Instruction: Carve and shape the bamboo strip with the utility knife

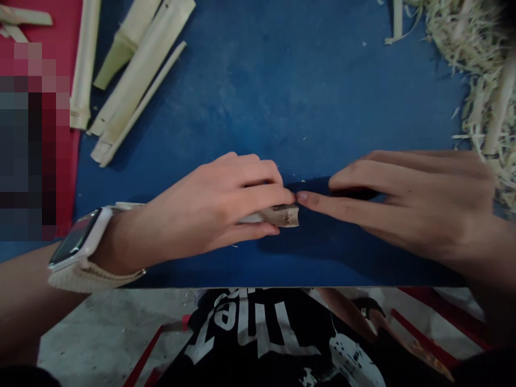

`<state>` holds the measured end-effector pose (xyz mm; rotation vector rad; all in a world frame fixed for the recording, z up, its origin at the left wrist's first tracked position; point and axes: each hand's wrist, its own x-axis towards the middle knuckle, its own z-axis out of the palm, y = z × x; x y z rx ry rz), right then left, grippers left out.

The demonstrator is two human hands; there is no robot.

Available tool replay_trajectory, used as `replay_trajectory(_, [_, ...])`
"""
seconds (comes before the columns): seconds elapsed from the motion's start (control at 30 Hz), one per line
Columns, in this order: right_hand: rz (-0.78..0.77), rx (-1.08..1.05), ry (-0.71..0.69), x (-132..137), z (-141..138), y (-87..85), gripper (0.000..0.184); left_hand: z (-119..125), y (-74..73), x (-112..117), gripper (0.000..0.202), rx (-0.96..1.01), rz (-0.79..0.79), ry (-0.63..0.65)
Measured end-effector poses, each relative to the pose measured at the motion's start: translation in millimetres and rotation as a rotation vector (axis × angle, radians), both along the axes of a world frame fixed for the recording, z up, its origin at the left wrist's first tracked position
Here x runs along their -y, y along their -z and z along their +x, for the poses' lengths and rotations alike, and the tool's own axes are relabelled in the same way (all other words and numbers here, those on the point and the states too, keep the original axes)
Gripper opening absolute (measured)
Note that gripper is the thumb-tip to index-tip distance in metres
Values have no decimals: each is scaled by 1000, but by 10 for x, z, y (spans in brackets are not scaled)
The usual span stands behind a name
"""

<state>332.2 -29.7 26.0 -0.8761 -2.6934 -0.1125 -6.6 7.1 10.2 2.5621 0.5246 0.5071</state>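
My left hand (226, 196), with a watch (80, 236) on its wrist, is closed around a short split bamboo piece (284, 216) lying low over the blue table. The right end of this piece sticks out between thumb and fingers, and the rest is hidden under the palm. My right hand (407, 201) comes in from the right with one finger stretched out. Its tip meets the left fingertips near the end of the bamboo. The other right fingers are bent and partly hidden; I see nothing held in them.
Several split bamboo strips (141, 80) lie at the back left of the blue table (306, 97). A heap of bamboo shavings (479, 80) spreads along the right side. A red surface (74, 177) borders the left, partly pixelated. The table's front edge runs just before my body.
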Motion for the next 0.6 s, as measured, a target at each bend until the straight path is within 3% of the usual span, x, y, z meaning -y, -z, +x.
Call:
replay_trajectory(0.13, [-50, -1, -48, -104, 44, -31, 31, 9, 20, -2, 16, -25, -6, -19])
replay_trajectory(0.27, [-66, -2, -104, -202, 117, 1, 43, 25, 85, -3, 17, 87, 33, -24])
replay_trajectory(0.47, [-73, -20, -169, -289, 137, 10, 27, 21, 26, 12, 13, 27, 6, -14])
replay_trajectory(0.6, [-55, -77, -190, -321, 73, -27, 20, 34, 31, 24, 15, 92, 37, -31])
